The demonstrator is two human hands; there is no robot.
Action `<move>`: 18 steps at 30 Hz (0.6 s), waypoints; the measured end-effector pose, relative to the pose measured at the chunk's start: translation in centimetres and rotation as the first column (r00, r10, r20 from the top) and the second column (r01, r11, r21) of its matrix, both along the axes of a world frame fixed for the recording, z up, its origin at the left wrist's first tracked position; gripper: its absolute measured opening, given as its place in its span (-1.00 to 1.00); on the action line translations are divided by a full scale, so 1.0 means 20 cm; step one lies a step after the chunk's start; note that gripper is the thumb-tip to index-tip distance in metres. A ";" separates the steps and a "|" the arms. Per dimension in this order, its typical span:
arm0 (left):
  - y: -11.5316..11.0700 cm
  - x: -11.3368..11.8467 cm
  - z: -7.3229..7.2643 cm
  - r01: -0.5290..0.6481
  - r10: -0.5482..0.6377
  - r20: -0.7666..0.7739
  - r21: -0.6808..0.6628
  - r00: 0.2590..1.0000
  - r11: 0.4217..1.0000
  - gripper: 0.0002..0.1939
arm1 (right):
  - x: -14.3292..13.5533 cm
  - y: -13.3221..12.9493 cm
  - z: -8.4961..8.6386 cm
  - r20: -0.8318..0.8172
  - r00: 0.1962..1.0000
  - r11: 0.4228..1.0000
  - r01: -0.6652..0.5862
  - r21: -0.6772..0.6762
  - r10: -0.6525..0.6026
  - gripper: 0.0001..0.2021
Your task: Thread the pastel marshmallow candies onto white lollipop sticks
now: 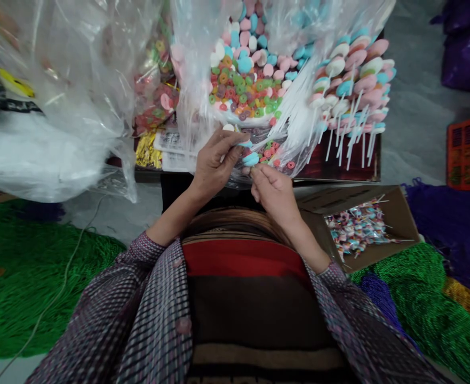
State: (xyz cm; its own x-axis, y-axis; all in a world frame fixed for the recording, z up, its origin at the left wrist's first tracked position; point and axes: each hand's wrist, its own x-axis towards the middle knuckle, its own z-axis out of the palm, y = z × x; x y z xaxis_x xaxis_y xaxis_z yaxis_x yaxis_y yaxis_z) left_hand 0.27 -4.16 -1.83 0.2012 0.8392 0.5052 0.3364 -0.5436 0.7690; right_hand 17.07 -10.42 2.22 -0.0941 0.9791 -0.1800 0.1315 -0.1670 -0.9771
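My left hand (217, 160) is closed in a pinch on a light blue marshmallow (245, 144) at its fingertips. A white round piece (229, 128) shows just behind its knuckles. My right hand (273, 188) is closed too, thumb and finger pressed together right below more blue marshmallow (251, 159); what they grip is hidden. Beyond both hands, small gummy rings (243, 88) in green, orange and red lie in a clear plastic bag (194, 90), with pink, white and blue marshmallows (245, 40) behind them. Loose white sticks (294, 106) lie to the right of the rings.
Marshmallow skewers (355, 85) are piled at the table's right edge. Below them stands a cardboard box (403, 216) with wrapped skewers (357, 226). Gold twist ties (149, 149) and a large plastic bag (58, 154) are on the left. An orange crate (469, 152) stands far right.
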 end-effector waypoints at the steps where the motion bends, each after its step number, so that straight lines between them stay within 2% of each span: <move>1: 0.00 0.00 0.00 0.002 -0.002 0.017 0.004 1.000 1.000 -0.70 | 0.01 0.01 -0.01 0.011 1.000 1.000 -0.010 0.003 0.010 -0.50; 3: 0.01 0.00 0.00 -0.010 0.010 0.079 0.000 0.997 1.000 -0.73 | 0.03 0.02 -0.04 0.019 1.000 1.000 0.007 0.015 -0.007 -0.50; 6: 0.02 0.01 -0.02 -0.032 0.040 0.184 -0.047 0.982 0.998 -0.79 | 0.05 0.02 -0.07 -0.002 0.994 0.994 0.105 0.043 -0.105 -0.53; 10: 0.01 0.03 0.01 0.012 0.005 0.162 -0.099 0.987 0.995 -0.75 | 0.04 0.02 -0.10 -0.041 0.992 0.990 0.123 0.068 -0.121 -0.53; 14: 0.04 0.00 0.05 0.026 -0.009 0.211 -0.077 0.977 0.997 -0.76 | 0.06 0.05 -0.09 -0.186 0.967 0.983 0.182 0.027 -0.174 -0.56; 16: 0.08 -0.06 0.05 -0.013 0.035 0.251 -0.090 0.967 0.996 -0.75 | 0.10 0.08 -0.07 -0.253 0.938 0.969 0.247 0.014 -0.236 -0.58; 18: 0.12 -0.11 0.05 -0.104 0.113 0.157 -0.067 0.981 0.992 -0.71 | 0.14 0.11 -0.06 -0.282 0.918 0.955 0.295 0.020 -0.278 -0.60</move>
State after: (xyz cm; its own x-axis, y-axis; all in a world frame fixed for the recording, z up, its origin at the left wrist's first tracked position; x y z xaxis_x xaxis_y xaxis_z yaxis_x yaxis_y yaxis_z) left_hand -1.97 -1.75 -0.90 0.0282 0.8806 0.4730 0.2612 -0.4632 0.8469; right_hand 19.89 -8.30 1.01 0.1547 0.9798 -0.1269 -0.1867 -0.0971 -0.9776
